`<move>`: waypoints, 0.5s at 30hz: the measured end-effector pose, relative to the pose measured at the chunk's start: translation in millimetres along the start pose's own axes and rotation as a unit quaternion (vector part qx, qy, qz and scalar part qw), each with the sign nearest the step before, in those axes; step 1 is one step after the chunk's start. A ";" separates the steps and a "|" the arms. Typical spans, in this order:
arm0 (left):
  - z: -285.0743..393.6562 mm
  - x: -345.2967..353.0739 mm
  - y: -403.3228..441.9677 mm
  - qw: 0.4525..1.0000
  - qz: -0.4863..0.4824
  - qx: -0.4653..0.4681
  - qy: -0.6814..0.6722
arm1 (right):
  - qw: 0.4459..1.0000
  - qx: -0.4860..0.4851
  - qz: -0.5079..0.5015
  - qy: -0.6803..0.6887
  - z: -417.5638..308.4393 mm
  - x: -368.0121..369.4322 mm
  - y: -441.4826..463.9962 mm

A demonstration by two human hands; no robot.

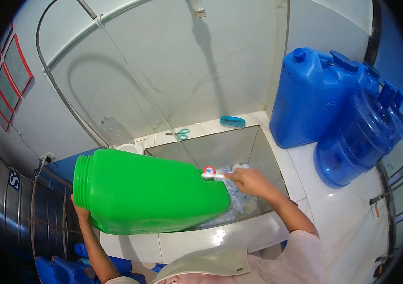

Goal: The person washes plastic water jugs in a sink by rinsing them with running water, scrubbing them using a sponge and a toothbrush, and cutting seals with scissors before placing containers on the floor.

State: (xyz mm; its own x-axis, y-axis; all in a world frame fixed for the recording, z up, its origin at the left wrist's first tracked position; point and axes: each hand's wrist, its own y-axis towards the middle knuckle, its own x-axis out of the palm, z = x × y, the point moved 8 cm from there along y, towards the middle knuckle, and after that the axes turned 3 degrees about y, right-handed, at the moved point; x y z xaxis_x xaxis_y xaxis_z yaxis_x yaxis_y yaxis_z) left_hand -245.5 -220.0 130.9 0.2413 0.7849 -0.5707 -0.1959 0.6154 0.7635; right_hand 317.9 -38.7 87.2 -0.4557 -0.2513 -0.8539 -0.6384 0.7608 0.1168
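A large green plastic container (149,191) lies on its side over the tiled basin, its wide threaded neck pointing left. My left hand (81,210) is at the neck end, partly hidden behind the container, and holds it up. In my right hand (249,182), the fingers are closed around a thin white tool (214,176) whose far end is at the container's right end. Whether that end has bristles cannot be made out. A round red-and-white piece (209,170) shows just above the tool. Below lie clear, crumpled-looking plastic pieces (243,201) in the basin.
On the basin ledge (284,165) are green-handled scissors (181,134) and a blue scrub brush (232,122). A blue jerrycan (305,102) and a round blue water jug (350,142) stand right. A clear bottle (114,131) is behind the container; a metal tank (10,203) stands left.
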 end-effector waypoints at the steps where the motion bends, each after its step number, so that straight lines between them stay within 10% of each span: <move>1: -4.4 -1.9 -3.0 1.000 0.008 0.002 0.024 | 1.000 0.003 0.000 0.003 3.7 3.9 0.0; 15: -30.2 0.3 -3.1 0.974 -0.061 -0.154 -0.152 | 0.882 -0.009 0.194 0.429 63.8 76.5 25.0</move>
State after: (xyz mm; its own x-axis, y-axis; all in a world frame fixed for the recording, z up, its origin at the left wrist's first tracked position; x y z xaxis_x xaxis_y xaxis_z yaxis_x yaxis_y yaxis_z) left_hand -273.6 -219.5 119.2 0.5420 0.6761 -0.4991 -0.4127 0.7315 0.5428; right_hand 306.7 -0.7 -7.6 -0.9394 -0.3390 -0.0511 -0.3362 0.8820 0.3303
